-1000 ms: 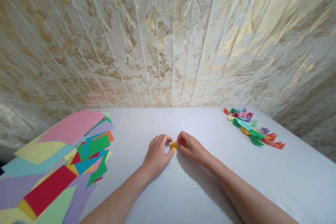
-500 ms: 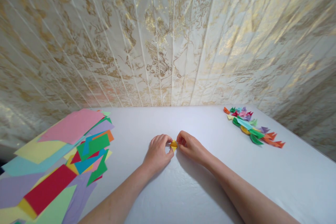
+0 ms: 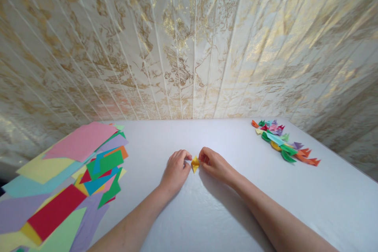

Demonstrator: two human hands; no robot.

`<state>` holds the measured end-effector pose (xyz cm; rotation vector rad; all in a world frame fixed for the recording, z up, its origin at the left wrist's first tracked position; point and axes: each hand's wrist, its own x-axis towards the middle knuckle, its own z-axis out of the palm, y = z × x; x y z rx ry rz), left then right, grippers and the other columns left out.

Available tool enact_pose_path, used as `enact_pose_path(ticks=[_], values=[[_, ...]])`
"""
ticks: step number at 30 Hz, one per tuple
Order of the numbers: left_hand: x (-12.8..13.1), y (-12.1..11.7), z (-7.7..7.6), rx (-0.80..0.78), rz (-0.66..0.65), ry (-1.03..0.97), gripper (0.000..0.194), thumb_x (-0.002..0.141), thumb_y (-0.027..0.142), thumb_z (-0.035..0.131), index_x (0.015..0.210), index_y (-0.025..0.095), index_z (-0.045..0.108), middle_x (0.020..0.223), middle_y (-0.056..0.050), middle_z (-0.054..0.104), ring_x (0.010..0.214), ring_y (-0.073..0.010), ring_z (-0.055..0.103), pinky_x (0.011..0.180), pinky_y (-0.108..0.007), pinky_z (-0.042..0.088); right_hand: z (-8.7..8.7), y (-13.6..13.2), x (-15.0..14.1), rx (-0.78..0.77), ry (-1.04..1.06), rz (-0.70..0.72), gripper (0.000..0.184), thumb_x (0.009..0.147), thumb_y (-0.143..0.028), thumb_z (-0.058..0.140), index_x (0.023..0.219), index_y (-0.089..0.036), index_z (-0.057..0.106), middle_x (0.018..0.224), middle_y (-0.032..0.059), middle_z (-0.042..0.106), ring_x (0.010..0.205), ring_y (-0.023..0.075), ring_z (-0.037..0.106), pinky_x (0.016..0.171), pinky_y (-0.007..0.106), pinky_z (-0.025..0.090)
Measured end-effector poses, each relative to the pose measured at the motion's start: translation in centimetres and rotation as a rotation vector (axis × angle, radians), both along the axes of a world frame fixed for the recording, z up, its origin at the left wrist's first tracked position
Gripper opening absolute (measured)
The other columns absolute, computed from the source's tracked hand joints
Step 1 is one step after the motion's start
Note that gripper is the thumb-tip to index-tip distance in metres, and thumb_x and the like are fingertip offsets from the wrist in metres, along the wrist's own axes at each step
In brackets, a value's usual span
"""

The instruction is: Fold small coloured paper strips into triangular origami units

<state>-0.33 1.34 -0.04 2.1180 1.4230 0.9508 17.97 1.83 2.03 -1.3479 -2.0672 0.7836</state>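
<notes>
A small folded yellow paper piece (image 3: 195,163) sits at the middle of the white table (image 3: 212,212), just off its surface. My left hand (image 3: 176,171) pinches its left side with curled fingers. My right hand (image 3: 215,164) pinches its right side, fingers bent inward. Both forearms reach in from the bottom edge. Only a little of the paper shows between the fingertips.
A loose heap of coloured paper sheets (image 3: 67,177) covers the table's left side, pink on top. A row of small folded paper pieces (image 3: 282,143) in several colours lies at the back right. A gold-patterned white wall covering (image 3: 189,43) rises behind the table.
The yellow piece shows slightly more between my fingertips and hangs a bit lower. Both hands stay almost where they were.
</notes>
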Motion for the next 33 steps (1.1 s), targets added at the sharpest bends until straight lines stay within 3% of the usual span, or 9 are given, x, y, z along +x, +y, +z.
enact_pose_path(ticks=[17,24,33], values=[[0.1,-0.1,0.1,-0.001,0.004,0.015,0.023,0.073,0.005,0.05,0.089,0.022,0.053,0.095,-0.002,0.064,0.098,-0.0205,0.056,0.091,-0.038,0.043,1.2,-0.4,-0.1,-0.052,0.03,0.009,0.017,0.073,-0.004,0.051,0.08,-0.02,0.052,0.071,-0.0031,0.058,0.063,0.0111,0.05,0.058,0.021,0.037],[0.2,-0.3,0.4,-0.003,0.013,0.03,0.017,0.077,0.009,0.053,0.088,0.022,0.055,0.094,-0.001,0.064,0.096,-0.0201,0.056,0.089,-0.037,0.043,0.2,-0.3,-0.4,0.006,0.022,0.008,0.002,0.082,-0.018,0.058,0.083,-0.019,0.058,0.075,-0.0016,0.06,0.064,0.0116,0.052,0.059,0.022,0.037],[-0.5,0.5,-0.4,0.005,-0.003,-0.068,0.022,0.077,0.009,0.046,0.092,0.022,0.056,0.098,-0.004,0.064,0.1,-0.0213,0.057,0.092,-0.04,0.045,0.0,-0.2,-0.7,0.046,-0.049,-0.092,0.005,0.08,-0.015,0.059,0.078,-0.02,0.059,0.069,-0.0038,0.057,0.062,0.0102,0.048,0.058,0.021,0.032]])
